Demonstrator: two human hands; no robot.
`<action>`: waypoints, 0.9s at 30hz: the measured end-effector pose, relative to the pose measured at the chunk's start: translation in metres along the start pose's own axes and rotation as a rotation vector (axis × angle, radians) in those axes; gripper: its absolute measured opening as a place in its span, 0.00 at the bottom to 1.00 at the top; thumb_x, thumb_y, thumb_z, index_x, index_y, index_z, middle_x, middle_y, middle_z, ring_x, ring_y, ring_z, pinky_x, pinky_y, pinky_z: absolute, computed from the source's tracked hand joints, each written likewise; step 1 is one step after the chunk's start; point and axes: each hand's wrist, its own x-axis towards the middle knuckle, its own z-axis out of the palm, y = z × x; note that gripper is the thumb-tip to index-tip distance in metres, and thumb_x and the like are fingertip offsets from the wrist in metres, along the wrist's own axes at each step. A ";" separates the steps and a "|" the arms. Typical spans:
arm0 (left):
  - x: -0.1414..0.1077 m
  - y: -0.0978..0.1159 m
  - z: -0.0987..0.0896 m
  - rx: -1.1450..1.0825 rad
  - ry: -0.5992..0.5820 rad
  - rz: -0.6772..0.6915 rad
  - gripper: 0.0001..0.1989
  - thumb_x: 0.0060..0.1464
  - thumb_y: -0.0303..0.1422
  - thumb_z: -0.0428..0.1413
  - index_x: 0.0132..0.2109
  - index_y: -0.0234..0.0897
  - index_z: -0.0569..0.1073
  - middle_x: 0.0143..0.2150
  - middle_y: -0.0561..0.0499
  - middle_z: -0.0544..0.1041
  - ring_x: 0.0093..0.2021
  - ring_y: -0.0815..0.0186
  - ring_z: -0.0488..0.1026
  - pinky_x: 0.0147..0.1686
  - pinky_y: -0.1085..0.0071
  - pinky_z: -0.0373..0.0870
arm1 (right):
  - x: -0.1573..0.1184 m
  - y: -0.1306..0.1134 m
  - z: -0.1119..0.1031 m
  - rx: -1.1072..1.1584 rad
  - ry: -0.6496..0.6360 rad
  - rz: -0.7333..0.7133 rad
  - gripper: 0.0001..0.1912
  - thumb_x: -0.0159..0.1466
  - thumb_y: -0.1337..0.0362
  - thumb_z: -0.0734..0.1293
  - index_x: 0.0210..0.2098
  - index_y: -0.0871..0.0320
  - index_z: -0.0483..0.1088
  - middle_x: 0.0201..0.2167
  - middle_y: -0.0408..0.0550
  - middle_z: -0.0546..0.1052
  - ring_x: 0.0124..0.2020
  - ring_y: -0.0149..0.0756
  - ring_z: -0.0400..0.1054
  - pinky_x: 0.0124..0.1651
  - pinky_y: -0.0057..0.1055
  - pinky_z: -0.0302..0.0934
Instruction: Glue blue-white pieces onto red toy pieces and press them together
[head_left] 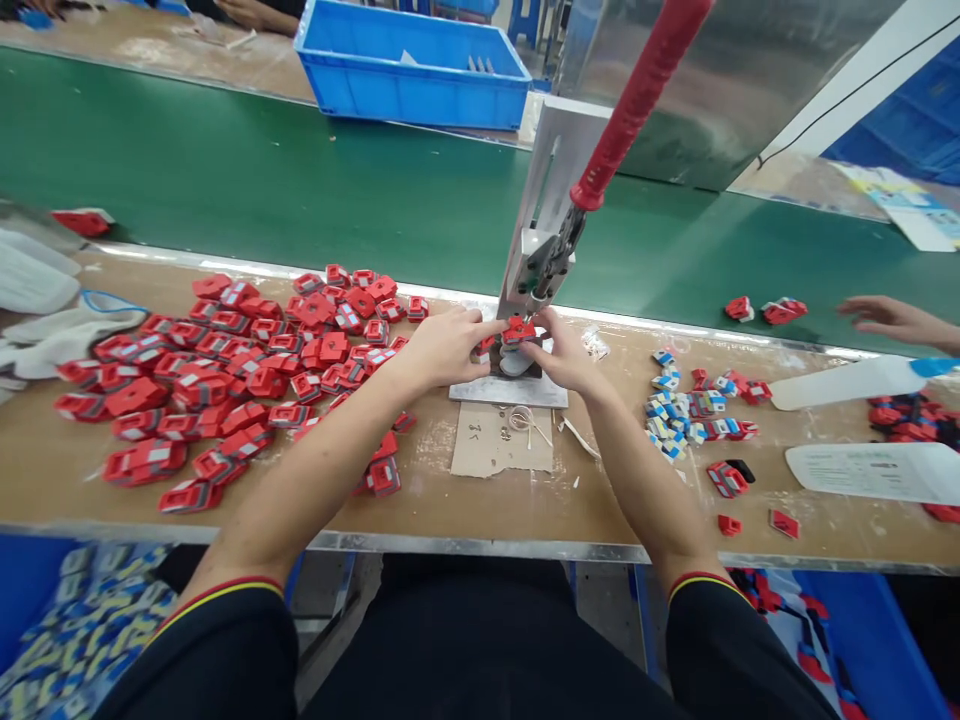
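Observation:
A red plastic part (517,330) sits on the round base of a hand-lever press (534,255), under its plunger. My left hand (450,348) reaches in from the left, its index fingertip on that part. Between its finger and thumb shows a second bit of red, partly hidden. From the right, my right hand (561,352) pinches the same part with finger and thumb. The press's long red handle (637,100) points up and to the right, with neither hand on it. A big heap of red and grey plastic parts (247,350) lies left of my left hand.
Small blue and white pieces (670,415) and a few red parts lie right of the press. Torn cardboard (501,440) lies before it. Behind runs a green belt (225,185) with a blue crate (412,70) beyond. Another person's hand (896,322) is at right, near plastic scoops (874,472).

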 end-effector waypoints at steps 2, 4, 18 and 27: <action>-0.002 -0.003 0.002 -0.053 0.026 -0.005 0.29 0.59 0.35 0.61 0.67 0.43 0.76 0.45 0.44 0.79 0.50 0.52 0.76 0.44 0.63 0.73 | 0.002 0.008 0.006 0.063 0.008 0.024 0.23 0.52 0.55 0.80 0.45 0.53 0.77 0.46 0.50 0.86 0.51 0.50 0.79 0.60 0.54 0.71; -0.005 -0.007 0.006 -0.188 0.099 -0.031 0.28 0.58 0.36 0.62 0.65 0.40 0.77 0.47 0.44 0.80 0.50 0.53 0.77 0.48 0.61 0.75 | -0.004 0.012 0.001 0.169 0.042 0.065 0.24 0.54 0.52 0.81 0.46 0.53 0.77 0.44 0.48 0.86 0.48 0.46 0.80 0.56 0.49 0.73; -0.008 -0.008 0.008 -1.702 0.229 -0.517 0.22 0.42 0.28 0.70 0.48 0.38 0.79 0.38 0.48 0.79 0.38 0.62 0.79 0.33 0.69 0.77 | -0.079 0.015 -0.066 0.713 0.209 0.274 0.19 0.59 0.46 0.76 0.40 0.52 0.76 0.38 0.46 0.83 0.31 0.33 0.76 0.29 0.31 0.73; -0.040 -0.010 0.013 -1.379 0.316 -0.434 0.31 0.39 0.46 0.79 0.48 0.42 0.78 0.41 0.47 0.84 0.40 0.59 0.82 0.41 0.63 0.85 | 0.037 0.056 -0.134 -0.281 0.342 0.142 0.16 0.61 0.56 0.72 0.47 0.52 0.72 0.39 0.47 0.81 0.41 0.40 0.74 0.52 0.43 0.73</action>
